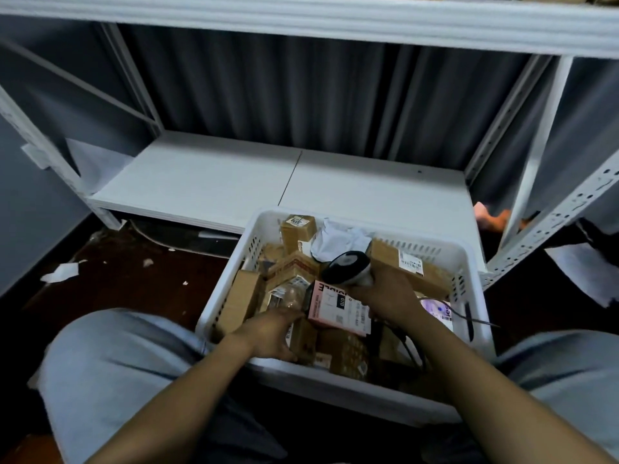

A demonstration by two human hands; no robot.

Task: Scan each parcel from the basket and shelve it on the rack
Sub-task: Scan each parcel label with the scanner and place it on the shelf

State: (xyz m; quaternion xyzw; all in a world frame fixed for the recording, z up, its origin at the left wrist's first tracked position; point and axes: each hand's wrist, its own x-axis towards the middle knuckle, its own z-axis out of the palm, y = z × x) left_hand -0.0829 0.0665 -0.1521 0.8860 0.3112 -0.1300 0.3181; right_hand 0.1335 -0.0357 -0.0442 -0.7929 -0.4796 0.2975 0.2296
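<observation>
While its handle runs back-right, the scanner [348,269] points forward-left.

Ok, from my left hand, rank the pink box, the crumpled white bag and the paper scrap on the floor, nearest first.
1. pink box: just right of the left hand, mid basket.
2. crumpled white bag: at the basket's far side.
3. paper scrap: on the floor, far left, outside the basket.

Grey curtain [301,88] hangs; paper scraps [60,272] litter floor [127,289].
</observation>
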